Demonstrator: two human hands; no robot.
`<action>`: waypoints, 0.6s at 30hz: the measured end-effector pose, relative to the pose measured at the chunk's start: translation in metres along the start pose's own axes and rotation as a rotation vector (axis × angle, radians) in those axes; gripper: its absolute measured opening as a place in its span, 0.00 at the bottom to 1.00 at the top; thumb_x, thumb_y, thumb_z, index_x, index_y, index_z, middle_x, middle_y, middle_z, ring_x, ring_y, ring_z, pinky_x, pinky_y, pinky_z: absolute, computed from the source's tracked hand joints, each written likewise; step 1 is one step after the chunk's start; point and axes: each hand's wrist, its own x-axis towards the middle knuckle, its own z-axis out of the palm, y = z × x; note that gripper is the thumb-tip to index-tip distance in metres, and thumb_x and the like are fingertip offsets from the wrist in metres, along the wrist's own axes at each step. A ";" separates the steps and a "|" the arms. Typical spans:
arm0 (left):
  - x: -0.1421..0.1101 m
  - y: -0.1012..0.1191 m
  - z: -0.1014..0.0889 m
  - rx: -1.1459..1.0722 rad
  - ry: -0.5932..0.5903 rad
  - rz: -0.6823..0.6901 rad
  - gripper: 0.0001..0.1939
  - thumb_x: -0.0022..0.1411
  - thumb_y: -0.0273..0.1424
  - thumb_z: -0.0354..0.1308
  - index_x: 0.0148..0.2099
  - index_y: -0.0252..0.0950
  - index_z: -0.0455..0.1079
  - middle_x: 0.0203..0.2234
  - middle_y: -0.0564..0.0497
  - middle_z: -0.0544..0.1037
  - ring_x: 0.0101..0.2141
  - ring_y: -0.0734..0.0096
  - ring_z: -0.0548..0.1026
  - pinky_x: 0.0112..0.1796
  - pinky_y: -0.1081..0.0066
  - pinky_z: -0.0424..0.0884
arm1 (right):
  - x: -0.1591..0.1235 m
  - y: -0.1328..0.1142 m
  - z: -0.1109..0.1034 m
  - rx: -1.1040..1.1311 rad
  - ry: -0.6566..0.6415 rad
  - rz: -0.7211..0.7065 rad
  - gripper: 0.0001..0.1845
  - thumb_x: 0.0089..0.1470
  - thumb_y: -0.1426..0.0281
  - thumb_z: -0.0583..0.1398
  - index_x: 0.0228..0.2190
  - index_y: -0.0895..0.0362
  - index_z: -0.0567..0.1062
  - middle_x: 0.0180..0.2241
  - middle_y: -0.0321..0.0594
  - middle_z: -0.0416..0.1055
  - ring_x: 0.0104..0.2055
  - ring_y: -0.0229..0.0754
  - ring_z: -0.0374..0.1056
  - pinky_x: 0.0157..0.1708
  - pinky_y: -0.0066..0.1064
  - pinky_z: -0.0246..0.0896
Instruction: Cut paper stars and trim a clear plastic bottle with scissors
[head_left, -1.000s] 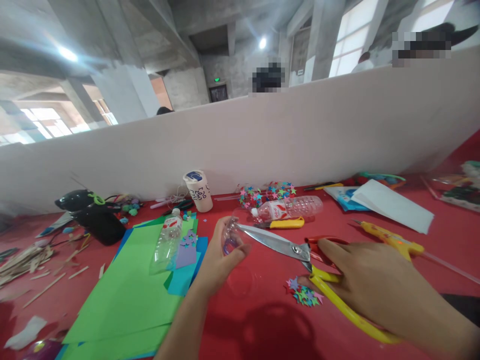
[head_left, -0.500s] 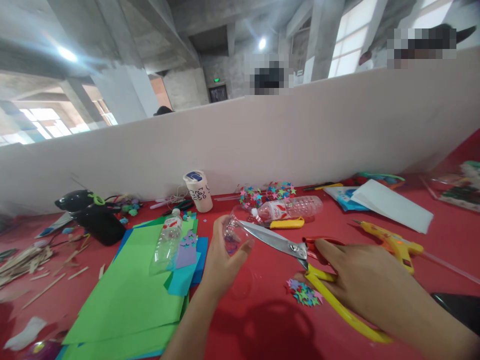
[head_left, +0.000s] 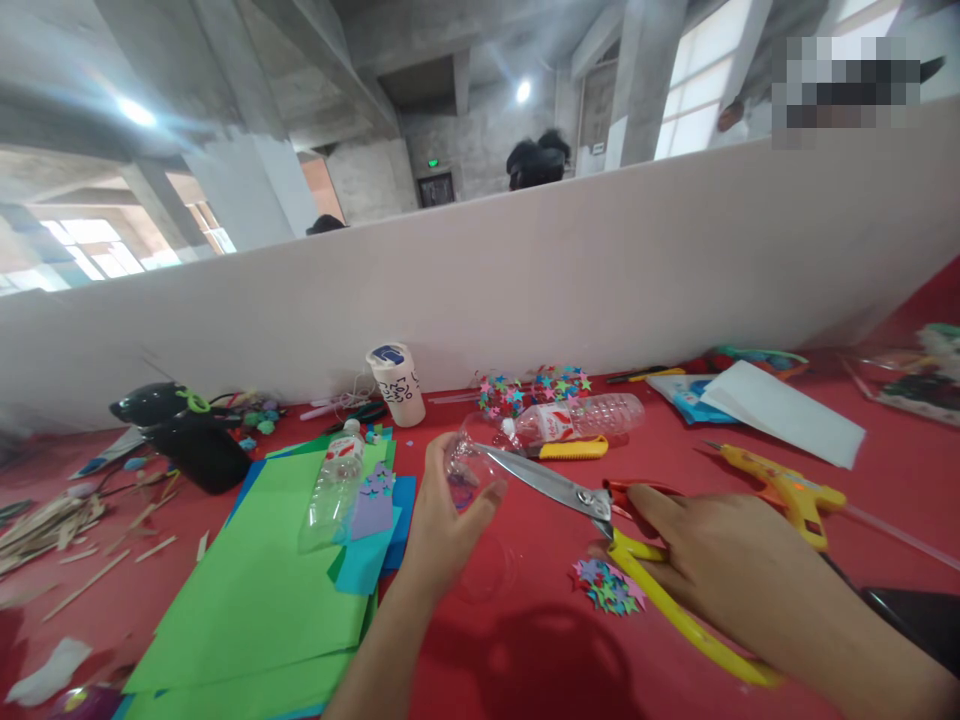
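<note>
Head view: nearest, the right hand (head_left: 720, 570) is curled around the handles of the scissors (head_left: 592, 500), which look hefty and stiff, so best gripped just there. A heap of coloured stars (head_left: 609, 586) lies beside them on the red table (head_left: 465, 665). Farther on, the left hand (head_left: 454, 515) is half closed, fingers and thumb around a clear plastic piece (head_left: 466, 465), at the blade tips (whether they bite into it, I cannot tell). It looks light, thin and springy, probably slippery, and might crease if squeezed; its curved side, away from any sharp edge, seems the safest hold. Beyond lie a yellow cutter (head_left: 574, 449) and a clear bottle (head_left: 585, 417), then a white partition (head_left: 450, 290).
</note>
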 end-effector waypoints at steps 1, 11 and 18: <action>0.000 0.000 0.000 0.010 0.001 0.003 0.28 0.59 0.39 0.62 0.58 0.38 0.57 0.47 0.45 0.70 0.43 0.61 0.71 0.46 0.61 0.66 | 0.000 -0.001 0.000 0.000 0.005 0.011 0.06 0.52 0.70 0.55 0.24 0.52 0.68 0.09 0.36 0.67 0.10 0.49 0.67 0.19 0.33 0.31; 0.000 0.000 0.001 0.075 0.046 0.059 0.30 0.58 0.42 0.62 0.58 0.39 0.57 0.54 0.41 0.68 0.53 0.54 0.69 0.50 0.58 0.67 | 0.002 -0.005 -0.005 0.065 -0.053 0.052 0.12 0.57 0.64 0.52 0.24 0.52 0.68 0.12 0.38 0.69 0.13 0.52 0.69 0.18 0.34 0.37; -0.001 -0.005 -0.001 0.048 -0.060 0.099 0.33 0.62 0.39 0.57 0.65 0.39 0.52 0.63 0.39 0.60 0.63 0.52 0.59 0.61 0.52 0.55 | 0.001 0.000 -0.007 -0.043 -0.088 0.065 0.13 0.58 0.61 0.54 0.23 0.50 0.67 0.10 0.36 0.66 0.14 0.51 0.70 0.18 0.35 0.47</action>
